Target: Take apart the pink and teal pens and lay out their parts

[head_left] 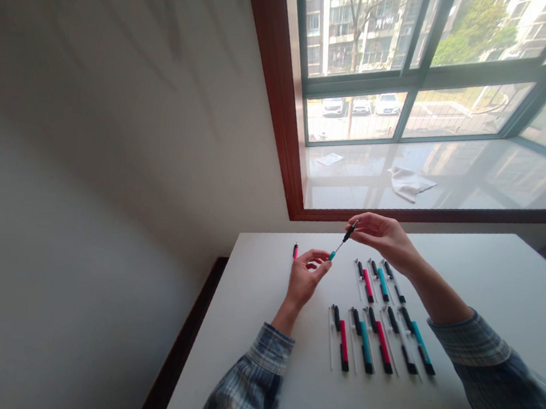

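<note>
Above the far part of the table, my left hand (305, 274) is closed around a teal pen barrel (332, 255), most of it hidden in the fingers. My right hand (380, 234) pinches the pen's black front grip (349, 231) up and to the right. Between the two parts a thin refill (339, 246) shows, one end at the grip and the other at the barrel's opening. Past my left hand lies a pink pen (296, 251) with a black end, partly covered by that hand.
Dismantled pens lie in two rows on the white table (254, 293): pink barrels (344, 345), teal barrels (366, 346), black grips and thin refills. Behind the table are a wood-framed window ledge (347, 189) with a white cloth (410, 183), and a wall on the left.
</note>
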Tool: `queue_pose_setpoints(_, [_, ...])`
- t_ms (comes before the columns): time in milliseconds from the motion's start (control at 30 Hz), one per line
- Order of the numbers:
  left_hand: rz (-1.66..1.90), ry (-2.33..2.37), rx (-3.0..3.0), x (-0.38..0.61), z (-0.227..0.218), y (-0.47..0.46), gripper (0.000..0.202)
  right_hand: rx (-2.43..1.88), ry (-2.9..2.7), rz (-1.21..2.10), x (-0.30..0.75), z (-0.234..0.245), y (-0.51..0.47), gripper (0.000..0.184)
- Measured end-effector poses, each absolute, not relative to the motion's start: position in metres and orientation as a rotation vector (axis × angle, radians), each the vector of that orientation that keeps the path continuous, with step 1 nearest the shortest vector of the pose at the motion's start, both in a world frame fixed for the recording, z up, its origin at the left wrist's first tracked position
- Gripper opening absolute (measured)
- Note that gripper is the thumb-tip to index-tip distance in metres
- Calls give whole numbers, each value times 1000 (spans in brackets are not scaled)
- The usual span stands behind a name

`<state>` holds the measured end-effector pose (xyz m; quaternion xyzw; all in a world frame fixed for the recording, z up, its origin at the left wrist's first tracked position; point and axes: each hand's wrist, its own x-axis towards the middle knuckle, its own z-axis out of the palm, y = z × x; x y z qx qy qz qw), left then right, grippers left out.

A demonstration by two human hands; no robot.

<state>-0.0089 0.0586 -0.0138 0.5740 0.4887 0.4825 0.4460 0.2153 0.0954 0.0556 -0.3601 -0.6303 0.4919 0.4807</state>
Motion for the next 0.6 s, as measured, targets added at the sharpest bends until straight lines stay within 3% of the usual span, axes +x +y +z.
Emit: queue_pose_setpoints(600, [1198,1173,1399,-5,-6,59,18,-866,-1634,1333,206,50,94,42])
